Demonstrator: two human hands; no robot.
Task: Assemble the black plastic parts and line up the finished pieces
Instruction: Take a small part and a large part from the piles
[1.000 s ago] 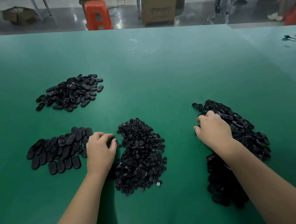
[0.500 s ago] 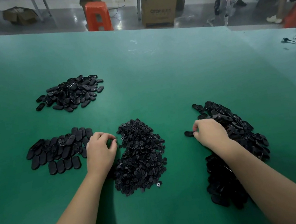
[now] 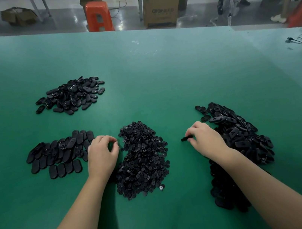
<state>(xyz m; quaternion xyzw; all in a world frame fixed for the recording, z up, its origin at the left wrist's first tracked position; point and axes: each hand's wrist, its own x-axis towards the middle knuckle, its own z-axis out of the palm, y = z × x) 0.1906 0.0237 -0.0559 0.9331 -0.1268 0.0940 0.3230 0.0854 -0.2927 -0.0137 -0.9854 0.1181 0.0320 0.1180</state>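
A: What lies on the green tabletop?

B: At far left, flat black oval pieces set in rows, smooth and matte, with a loose heap behind them.

A: And the hands?

B: The left hand curls at a pile of small round parts; whether it holds one, I cannot tell. The right hand pinches one oval part beside the glossy right-hand pile.

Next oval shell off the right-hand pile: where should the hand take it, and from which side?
Take a loose oval shell at the right pile's far left edge. It lies flat and apart from the heap, so come from above and pinch across its narrow width, probably easier than digging into the tangled middle.
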